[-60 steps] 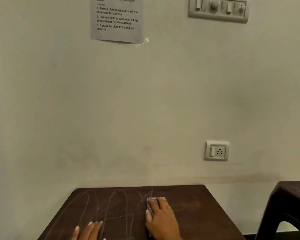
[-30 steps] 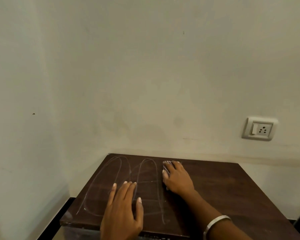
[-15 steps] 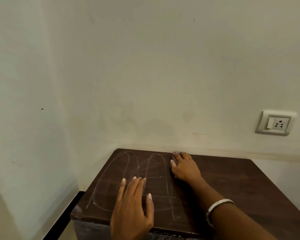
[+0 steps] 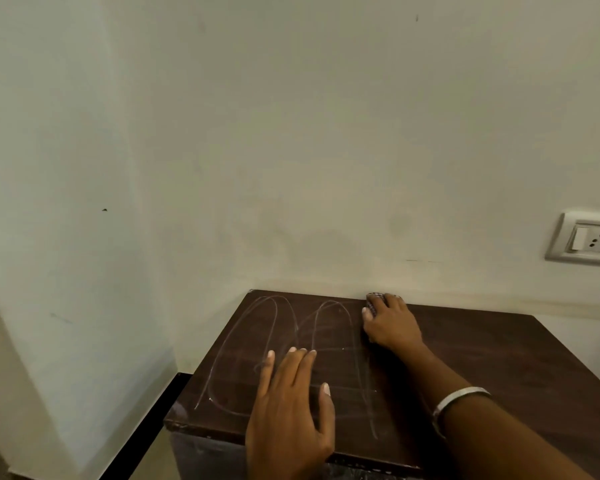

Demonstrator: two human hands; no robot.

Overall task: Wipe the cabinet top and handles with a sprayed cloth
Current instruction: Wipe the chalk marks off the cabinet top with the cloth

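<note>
The dark brown cabinet top stands against the wall, its left half marked with pale looping wipe streaks. My right hand presses a small checked cloth flat at the back edge near the wall; only the cloth's far tip shows past my fingers. My left hand lies palm down on the front part of the top, fingers spread, holding nothing. A silver bangle sits on my right wrist. The cabinet's handles are out of view.
A white wall socket is mounted at the right above the cabinet. The side wall closes in on the left, with a narrow strip of floor and a black skirting line between it and the cabinet.
My right hand has slid the cloth away from me to the back edge of the top. The streaks have lengthened. The view has dropped and shifted left; my left hand has stayed planted.
</note>
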